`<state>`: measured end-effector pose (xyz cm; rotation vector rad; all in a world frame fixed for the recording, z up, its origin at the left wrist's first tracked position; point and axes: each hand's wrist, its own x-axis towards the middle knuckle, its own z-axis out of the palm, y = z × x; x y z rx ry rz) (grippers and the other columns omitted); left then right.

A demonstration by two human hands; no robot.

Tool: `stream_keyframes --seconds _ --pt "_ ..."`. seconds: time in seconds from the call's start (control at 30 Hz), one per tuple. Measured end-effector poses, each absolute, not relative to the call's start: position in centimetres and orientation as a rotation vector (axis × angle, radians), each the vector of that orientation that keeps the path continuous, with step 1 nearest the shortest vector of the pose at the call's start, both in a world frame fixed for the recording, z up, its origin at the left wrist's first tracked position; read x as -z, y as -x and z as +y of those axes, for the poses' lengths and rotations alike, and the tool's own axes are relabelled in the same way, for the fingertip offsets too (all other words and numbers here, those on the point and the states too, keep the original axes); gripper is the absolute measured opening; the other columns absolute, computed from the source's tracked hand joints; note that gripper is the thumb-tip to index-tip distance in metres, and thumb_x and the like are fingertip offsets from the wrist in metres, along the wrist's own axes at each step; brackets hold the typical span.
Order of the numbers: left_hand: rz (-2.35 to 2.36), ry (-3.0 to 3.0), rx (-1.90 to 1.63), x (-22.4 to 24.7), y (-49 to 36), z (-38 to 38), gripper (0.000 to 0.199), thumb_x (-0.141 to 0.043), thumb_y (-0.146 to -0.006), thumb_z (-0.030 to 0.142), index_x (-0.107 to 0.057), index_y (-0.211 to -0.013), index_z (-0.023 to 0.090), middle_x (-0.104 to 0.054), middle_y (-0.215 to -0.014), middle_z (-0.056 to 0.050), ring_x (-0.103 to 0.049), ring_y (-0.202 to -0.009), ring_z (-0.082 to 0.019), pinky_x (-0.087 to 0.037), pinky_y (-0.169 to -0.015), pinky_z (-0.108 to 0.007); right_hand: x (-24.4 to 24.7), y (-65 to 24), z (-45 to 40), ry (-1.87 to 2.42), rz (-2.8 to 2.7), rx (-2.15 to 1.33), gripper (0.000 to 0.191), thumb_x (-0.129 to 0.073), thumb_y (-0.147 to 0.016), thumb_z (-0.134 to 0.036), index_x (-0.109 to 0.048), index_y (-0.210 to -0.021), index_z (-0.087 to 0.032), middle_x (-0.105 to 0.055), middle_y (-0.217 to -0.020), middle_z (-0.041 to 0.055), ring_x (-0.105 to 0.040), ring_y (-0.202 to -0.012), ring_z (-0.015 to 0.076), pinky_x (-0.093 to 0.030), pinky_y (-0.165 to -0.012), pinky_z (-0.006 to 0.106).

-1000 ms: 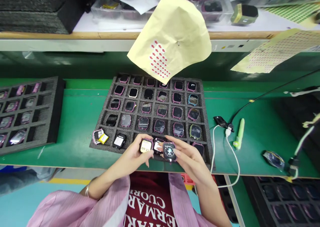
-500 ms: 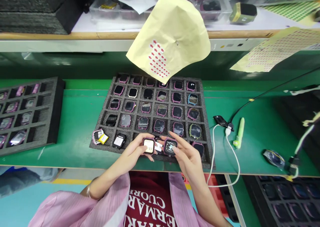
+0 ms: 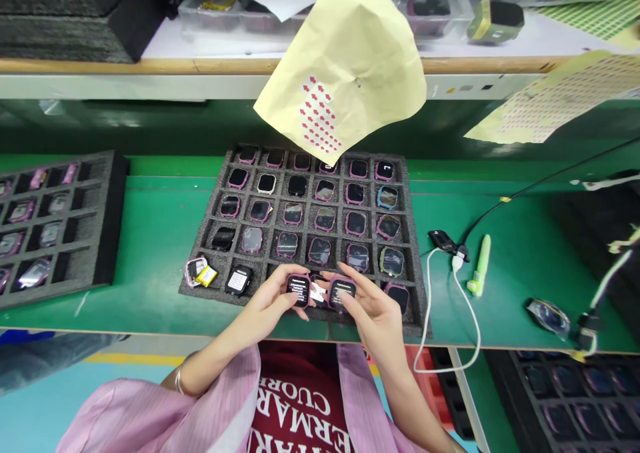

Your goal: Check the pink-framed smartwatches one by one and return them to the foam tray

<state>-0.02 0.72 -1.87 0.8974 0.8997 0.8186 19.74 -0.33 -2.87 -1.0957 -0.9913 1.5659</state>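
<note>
My left hand (image 3: 274, 300) is closed around a purple-framed smartwatch (image 3: 299, 290), its thumb at the lower left of the screen. In my right hand (image 3: 375, 301) is a second purple smartwatch (image 3: 342, 294), with the thumb over its face. Both screens are dark with lines of white text, too small to read. The two watches are side by side above the front row of a grey foam tray (image 3: 210, 240), whose compartments hold many watch bodies. Between my hands, a piece with a white label (image 3: 318, 292) partly shows in the tray.
To the left is another foam tray (image 3: 107, 220) with watch parts. A charging puck (image 3: 442, 240), a white cable (image 3: 479, 326) and a green pen-like tool (image 3: 481, 266) are on the right. A yellow sticker sheet (image 3: 360, 60) hangs over the tray's back edge.
Both watch screens have switched from clock faces, a light one on the left and a dark one on the right, to white text on black. My hands have barely moved.
</note>
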Motion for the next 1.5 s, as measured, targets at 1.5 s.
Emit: stream_keyframes --seconds 1.5 --pt "1.274 -1.951 -0.609 3.0 1.9 1.3 0.050 -0.054 -0.085 0.017 -0.040 -0.133 0.020 -0.050 -0.123 -0.014 -0.049 -0.117 -0.029 -0.043 -0.100 -0.049 2.9 -28.4 -1.9 1.860 -1.988 -0.244 0.041 -0.035 -0.099 -0.044 -0.061 -0.111 -0.015 -0.059 -0.102 0.0122 -0.061 -0.092 0.0289 -0.047 -0.084 0.041"
